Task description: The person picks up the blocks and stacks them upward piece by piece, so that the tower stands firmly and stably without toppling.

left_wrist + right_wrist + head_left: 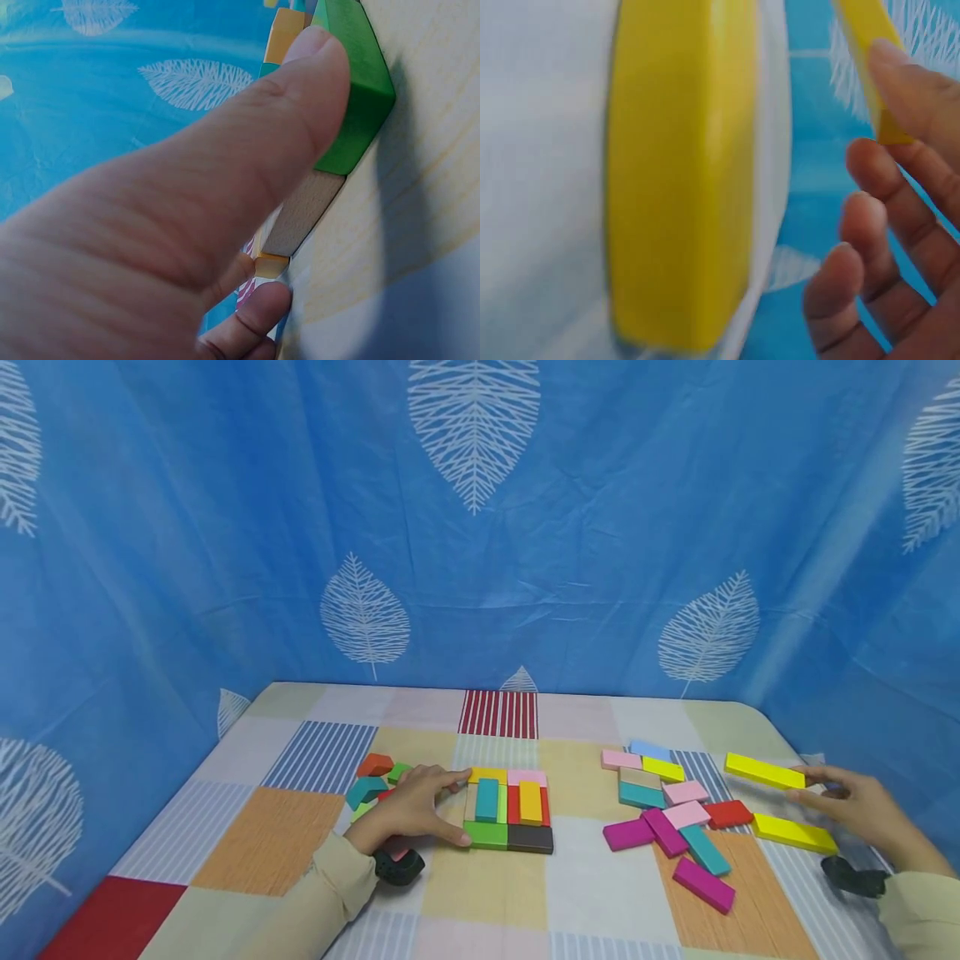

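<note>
My right hand [862, 806] pinches one end of a long yellow block [763, 771] between thumb and fingers, and holds it raised over the right of the table. Its other fingers are spread in the right wrist view. A second long yellow block [795, 834] lies on the cloth just below. My left hand [417, 806] rests at the left side of a flat square of blocks. Its thumb is against the green block [486, 836] and its fingers reach the orange-yellow block [488, 775] at the far corner. A teal block [487, 800] and an orange block [530, 802] lie on top.
Loose pink, magenta, teal, red and yellow blocks lie right of the square, among them a magenta block [703, 885] nearest the front. A red-orange block [375, 765] and a teal block [365, 792] lie left, partly behind my left hand. A blue curtain [480, 568] surrounds the table.
</note>
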`<state>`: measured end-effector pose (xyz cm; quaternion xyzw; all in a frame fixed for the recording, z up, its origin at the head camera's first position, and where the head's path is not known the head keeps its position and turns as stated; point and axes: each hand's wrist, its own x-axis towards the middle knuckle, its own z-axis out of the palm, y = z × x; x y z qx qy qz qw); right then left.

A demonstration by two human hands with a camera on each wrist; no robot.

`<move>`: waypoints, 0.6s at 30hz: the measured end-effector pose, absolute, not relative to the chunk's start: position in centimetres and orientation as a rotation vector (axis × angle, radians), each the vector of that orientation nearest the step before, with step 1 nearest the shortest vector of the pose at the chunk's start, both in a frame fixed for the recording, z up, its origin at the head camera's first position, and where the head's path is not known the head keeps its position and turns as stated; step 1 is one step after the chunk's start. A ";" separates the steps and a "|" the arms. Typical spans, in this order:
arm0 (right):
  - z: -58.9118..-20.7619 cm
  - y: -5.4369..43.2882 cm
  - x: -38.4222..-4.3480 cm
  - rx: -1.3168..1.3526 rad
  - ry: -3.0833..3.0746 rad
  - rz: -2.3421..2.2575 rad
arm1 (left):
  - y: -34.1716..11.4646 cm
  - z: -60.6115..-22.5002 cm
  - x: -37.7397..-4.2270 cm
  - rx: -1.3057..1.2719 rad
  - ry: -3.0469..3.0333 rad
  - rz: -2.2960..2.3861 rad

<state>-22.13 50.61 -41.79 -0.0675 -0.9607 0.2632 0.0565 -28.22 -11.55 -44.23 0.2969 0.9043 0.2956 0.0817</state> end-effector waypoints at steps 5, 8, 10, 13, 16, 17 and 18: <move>-40.2 47.3 -21.8 -0.167 -2.863 0.748 | -11.5 -44.0 -28.1 0.890 2.693 0.879; -39.5 44.9 -21.8 -0.103 -2.840 0.762 | -11.4 -43.9 -28.1 0.887 2.689 0.876; -39.3 43.2 -21.9 -0.036 -2.798 0.775 | -11.4 -43.8 -28.1 0.884 2.687 0.877; -39.3 40.9 -22.1 0.085 -2.733 0.822 | -11.4 -43.8 -28.1 0.880 2.686 0.881; -39.4 39.0 -22.2 0.201 -2.673 0.868 | -11.4 -43.8 -28.1 0.881 2.687 0.883; -39.4 38.5 -22.3 0.233 -2.661 0.888 | -11.5 -43.9 -28.1 0.882 2.688 0.882; -39.4 38.0 -22.3 0.263 -2.650 0.902 | -11.5 -43.9 -28.1 0.881 2.689 0.882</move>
